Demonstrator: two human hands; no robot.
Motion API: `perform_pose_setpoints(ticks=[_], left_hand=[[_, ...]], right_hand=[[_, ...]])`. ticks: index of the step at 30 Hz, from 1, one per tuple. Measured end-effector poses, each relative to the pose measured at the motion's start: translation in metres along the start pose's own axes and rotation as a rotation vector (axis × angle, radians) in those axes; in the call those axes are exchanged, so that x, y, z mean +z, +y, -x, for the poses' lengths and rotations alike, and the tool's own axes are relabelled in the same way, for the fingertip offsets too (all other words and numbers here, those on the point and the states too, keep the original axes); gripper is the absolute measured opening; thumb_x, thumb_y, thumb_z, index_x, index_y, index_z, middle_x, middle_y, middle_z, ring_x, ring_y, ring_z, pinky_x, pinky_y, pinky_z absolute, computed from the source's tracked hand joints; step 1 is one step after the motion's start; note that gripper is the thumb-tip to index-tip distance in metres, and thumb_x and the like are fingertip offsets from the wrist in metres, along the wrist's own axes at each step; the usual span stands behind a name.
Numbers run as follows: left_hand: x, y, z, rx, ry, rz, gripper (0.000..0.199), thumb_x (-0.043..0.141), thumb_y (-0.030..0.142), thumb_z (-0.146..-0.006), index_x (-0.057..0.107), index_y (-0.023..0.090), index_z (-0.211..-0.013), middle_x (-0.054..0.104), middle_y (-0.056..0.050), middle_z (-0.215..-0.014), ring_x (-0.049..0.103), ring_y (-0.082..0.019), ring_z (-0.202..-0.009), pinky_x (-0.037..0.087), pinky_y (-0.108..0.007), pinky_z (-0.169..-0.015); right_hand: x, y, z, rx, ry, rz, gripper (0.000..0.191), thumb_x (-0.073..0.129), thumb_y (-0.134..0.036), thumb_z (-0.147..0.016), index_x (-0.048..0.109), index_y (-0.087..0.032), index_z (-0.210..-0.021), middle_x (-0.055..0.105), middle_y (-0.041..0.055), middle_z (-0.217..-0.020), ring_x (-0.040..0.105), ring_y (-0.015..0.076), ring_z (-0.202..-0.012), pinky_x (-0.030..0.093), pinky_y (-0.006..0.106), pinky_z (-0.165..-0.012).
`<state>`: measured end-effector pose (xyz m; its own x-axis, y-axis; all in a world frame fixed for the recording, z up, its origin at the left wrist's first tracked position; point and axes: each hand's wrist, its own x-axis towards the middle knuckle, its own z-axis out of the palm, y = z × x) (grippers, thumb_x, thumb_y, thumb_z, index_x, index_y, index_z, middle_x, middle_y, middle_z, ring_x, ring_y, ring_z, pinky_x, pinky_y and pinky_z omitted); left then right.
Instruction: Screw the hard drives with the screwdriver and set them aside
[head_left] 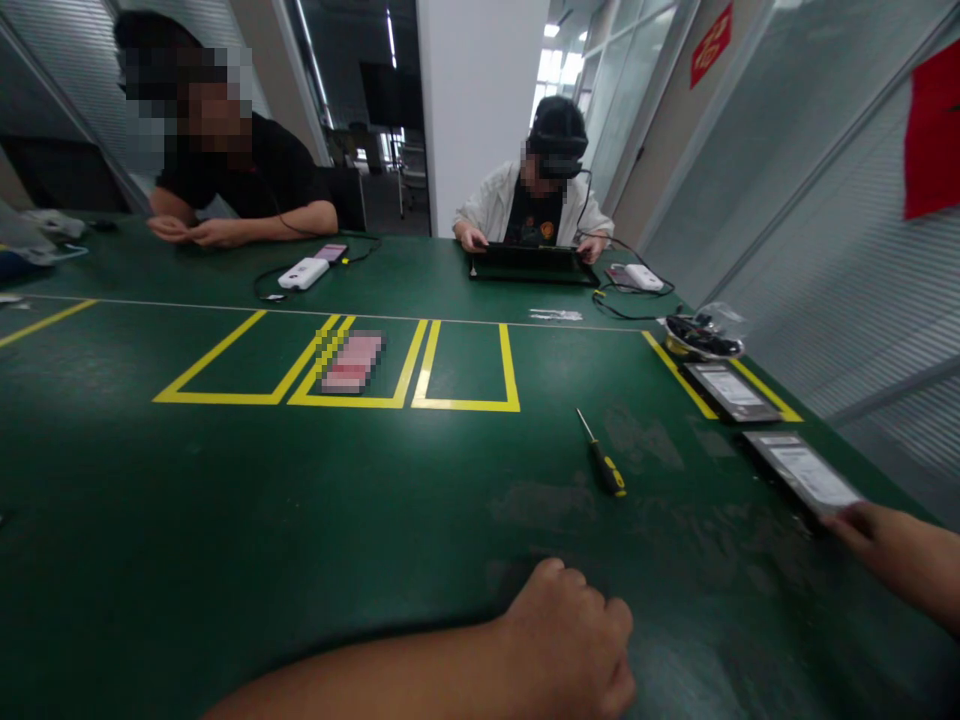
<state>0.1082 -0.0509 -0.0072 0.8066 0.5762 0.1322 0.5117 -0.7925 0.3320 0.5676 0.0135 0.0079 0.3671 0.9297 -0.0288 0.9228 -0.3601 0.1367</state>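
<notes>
At the right edge my right hand (900, 550) grips the near corner of a hard drive (814, 475). This drive is flat and dark, with a white label on top, and its far end points towards a second hard drive (731, 390) just beyond it. My left hand (574, 640) rests on the table at the bottom middle, closed in a fist, with no object showing in it. Beyond that fist lies a screwdriver (607, 468) with a black and yellow handle, its thin shaft pointing away from me.
Yellow tape outlines (465, 406) mark the green table (337, 540), one around a blurred pink item (352, 362). A plastic bag of dark parts (703, 335) sits behind the drives. Across the table, one person (551, 195) holds a dark panel (532, 265); another person (247, 180) leans there.
</notes>
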Motion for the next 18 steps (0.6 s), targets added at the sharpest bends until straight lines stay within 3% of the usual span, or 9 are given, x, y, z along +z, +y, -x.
perform_pose_setpoints(ticks=[3,10,14,18], left_hand=[[0.001,0.000,0.000,0.004,0.007,0.000,0.022,0.052,0.038,-0.083,0.055,0.016,-0.080,0.065,-0.006,-0.068,0.059,-0.022,-0.063,0.043,-0.037,-0.066],[0.003,0.000,0.000,-0.001,0.021,-0.010,0.021,0.052,0.038,-0.083,0.054,0.017,-0.081,0.065,-0.005,-0.069,0.059,-0.022,-0.063,0.044,-0.038,-0.066],[0.002,0.000,0.000,0.002,0.011,-0.007,0.021,0.051,0.038,-0.083,0.054,0.017,-0.080,0.065,-0.005,-0.069,0.059,-0.022,-0.063,0.044,-0.038,-0.066],[0.002,0.001,0.000,-0.010,0.001,-0.010,0.021,0.050,0.038,-0.083,0.054,0.017,-0.080,0.065,-0.005,-0.069,0.059,-0.022,-0.063,0.044,-0.038,-0.065]], right_hand=[[0.004,0.002,0.002,0.082,-0.146,-0.026,0.032,0.047,-0.043,-0.082,0.068,-0.023,-0.067,0.072,0.0125,-0.071,0.070,0.0307,-0.067,0.052,0.038,-0.058],[0.008,-0.001,0.012,0.017,-0.068,-0.021,0.030,0.040,-0.039,-0.082,0.064,-0.022,-0.076,0.072,0.0156,-0.082,0.069,0.0312,-0.076,0.052,0.039,-0.068],[0.011,0.005,0.013,0.076,-0.114,0.000,0.031,0.041,-0.045,-0.081,0.062,-0.023,-0.074,0.070,0.0138,-0.075,0.068,0.0320,-0.072,0.051,0.040,-0.066],[0.003,0.000,0.019,0.018,-0.094,-0.030,0.028,0.040,-0.042,-0.079,0.060,-0.023,-0.073,0.070,0.0150,-0.079,0.069,0.0321,-0.075,0.051,0.040,-0.069]])
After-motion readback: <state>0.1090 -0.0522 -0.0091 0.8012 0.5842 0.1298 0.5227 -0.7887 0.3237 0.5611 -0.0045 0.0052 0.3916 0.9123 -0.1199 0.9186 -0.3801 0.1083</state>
